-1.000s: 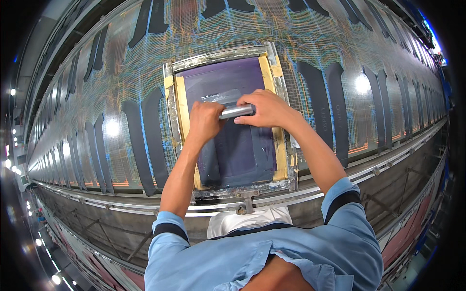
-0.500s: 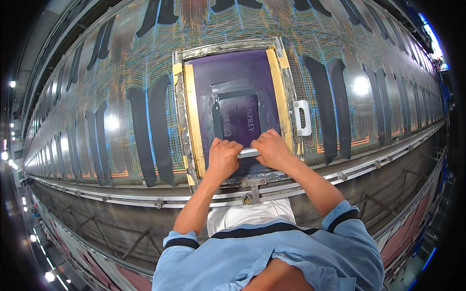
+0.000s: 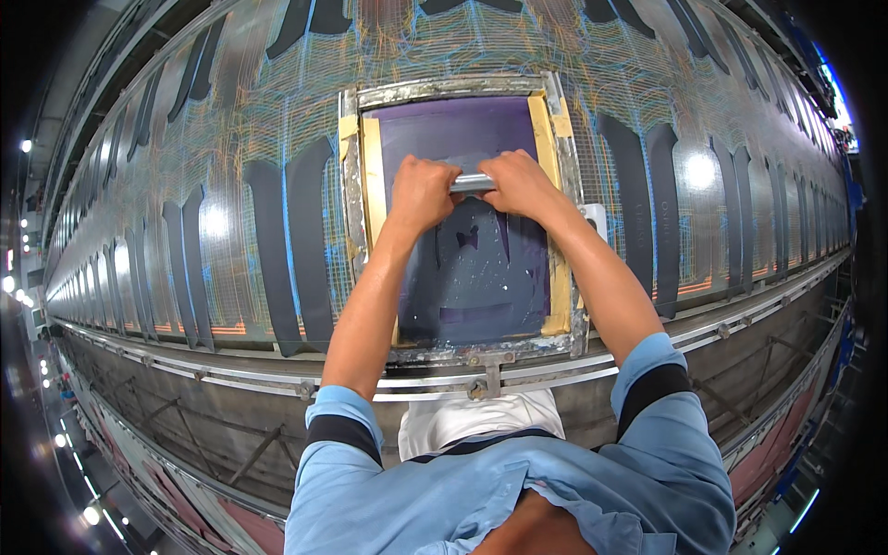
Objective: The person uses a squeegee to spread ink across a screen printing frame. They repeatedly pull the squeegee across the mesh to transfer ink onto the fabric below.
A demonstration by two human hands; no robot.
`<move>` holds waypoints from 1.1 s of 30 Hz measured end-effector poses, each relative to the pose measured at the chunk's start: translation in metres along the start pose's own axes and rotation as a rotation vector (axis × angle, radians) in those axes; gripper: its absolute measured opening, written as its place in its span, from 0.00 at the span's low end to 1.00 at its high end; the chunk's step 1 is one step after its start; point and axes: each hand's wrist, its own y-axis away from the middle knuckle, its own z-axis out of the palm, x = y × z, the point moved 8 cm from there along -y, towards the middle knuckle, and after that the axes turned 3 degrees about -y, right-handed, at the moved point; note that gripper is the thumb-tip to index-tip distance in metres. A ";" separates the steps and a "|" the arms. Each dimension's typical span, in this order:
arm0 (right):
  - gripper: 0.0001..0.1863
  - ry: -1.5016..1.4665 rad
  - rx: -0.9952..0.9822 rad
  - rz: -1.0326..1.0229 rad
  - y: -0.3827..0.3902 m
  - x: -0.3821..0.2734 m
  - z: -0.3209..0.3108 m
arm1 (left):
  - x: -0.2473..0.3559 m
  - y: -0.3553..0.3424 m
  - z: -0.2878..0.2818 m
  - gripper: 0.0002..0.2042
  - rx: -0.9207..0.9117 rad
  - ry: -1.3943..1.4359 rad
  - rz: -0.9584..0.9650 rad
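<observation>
Left hand [image 3: 424,192] and right hand [image 3: 520,183], slightly apart: both clamped on metal bar [image 3: 471,182], now farther up framed screen [image 3: 453,120]; dark ink [image 3: 481,287] now coats its previously clearer middle.

Free screen [image 3: 481,287] nearside — frame [image 3: 450,89] (taped) around

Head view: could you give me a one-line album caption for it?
Both hands grip a metal bar over a purple-and-grey screen in a taped frame, dark strips lying on either side.

Light-blue shirt [image 3: 416,490], short sleeves [image 3: 650,356], black bands [image 3: 653,394]; white lower garment [image 3: 481,418]; bare hands [image 3: 425,194].
</observation>
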 end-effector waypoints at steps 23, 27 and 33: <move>0.15 -0.134 0.687 0.660 0.171 0.076 -0.077 | 0.091 0.180 -0.010 0.22 0.069 0.029 -0.013; 0.12 -0.229 0.685 0.668 0.144 0.033 -0.054 | 0.052 0.201 -0.046 0.21 0.095 0.008 -0.034; 0.11 -0.460 0.846 0.472 0.053 -0.089 0.060 | -0.092 0.275 -0.113 0.17 0.045 -0.035 -0.071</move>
